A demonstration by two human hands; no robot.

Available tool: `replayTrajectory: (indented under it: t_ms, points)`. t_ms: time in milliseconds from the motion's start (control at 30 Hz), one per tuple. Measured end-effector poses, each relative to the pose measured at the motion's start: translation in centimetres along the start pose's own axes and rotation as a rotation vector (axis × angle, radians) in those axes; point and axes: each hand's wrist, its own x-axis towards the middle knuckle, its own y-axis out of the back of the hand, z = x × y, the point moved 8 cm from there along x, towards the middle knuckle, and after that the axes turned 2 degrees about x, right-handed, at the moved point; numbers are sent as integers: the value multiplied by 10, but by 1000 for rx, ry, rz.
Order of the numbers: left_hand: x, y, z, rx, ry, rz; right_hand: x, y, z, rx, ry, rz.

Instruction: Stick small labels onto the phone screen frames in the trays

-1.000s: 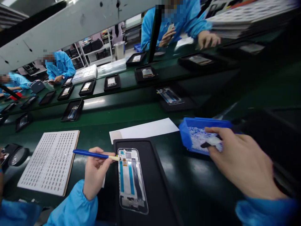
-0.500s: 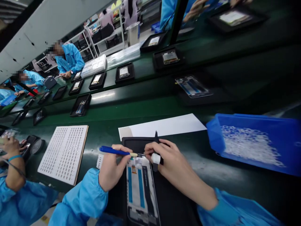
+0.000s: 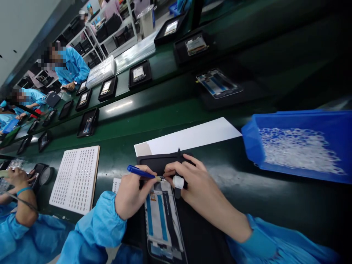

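A phone frame [image 3: 162, 220] with blue strips lies in a black tray [image 3: 192, 234] in front of me. My left hand [image 3: 132, 192] is closed round a blue pen-like tool [image 3: 140, 172] whose pale tip touches the top end of the frame. My right hand [image 3: 192, 187] is closed round black tweezers [image 3: 179, 165] held at the same spot; one finger wears a white wrap. Both hands meet over the frame's top edge. Whether the tweezers grip a part is too small to tell.
A blue bin [image 3: 302, 143] of small clear parts stands at right. A white sheet [image 3: 192, 137] lies behind the tray, a perforated white board [image 3: 75, 178] at left. Black trays with phones ride the green conveyor [image 3: 165, 106]. A co-worker's hand [image 3: 19, 179] is at far left.
My right hand left the blue bin and came to the top of the phone frame, holding tweezers beside the pen tip. The view has tilted and shifted since.
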Motion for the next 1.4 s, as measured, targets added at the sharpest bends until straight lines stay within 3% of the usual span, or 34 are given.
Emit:
replayTrajectory:
  t_ms: [200, 500, 600, 700, 767, 867, 900, 967, 1033, 1133, 1300, 1400]
  points:
    - [4, -2, 2, 63, 23, -62, 0, 0, 1, 20, -20, -22]
    - [4, -12, 12, 243, -97, -173, -1, 0, -1, -8, 30, -14]
    - [6, -16, 8, 204, -90, -180, 0, -1, 1, -9, 17, -28]
    - [10, -9, -7, -42, 52, -76, 2, -2, 1, -6, 4, -47]
    - [9, 6, -16, -283, 132, 89, 3, -2, 0, 1, 10, -63]
    - [-1, 35, -16, -474, 48, 319, 4, -2, -3, 0, 35, -87]
    - [-6, 38, -10, -422, -20, 314, 4, -2, -3, -5, 40, -95]
    - [-14, 31, 5, -134, -181, 187, 2, -2, -2, -21, 44, -102]
    - [-23, 11, 14, 250, -318, 46, 1, -3, -1, -35, 39, -98]
    - [-30, -14, 13, 624, -414, -16, 0, -5, 2, -33, 24, -93]
    - [-28, -35, 17, 796, -484, -119, -1, -5, 2, 23, -17, -133]
    - [-24, -36, 17, 794, -446, -245, 6, 20, 10, 127, -130, -42]
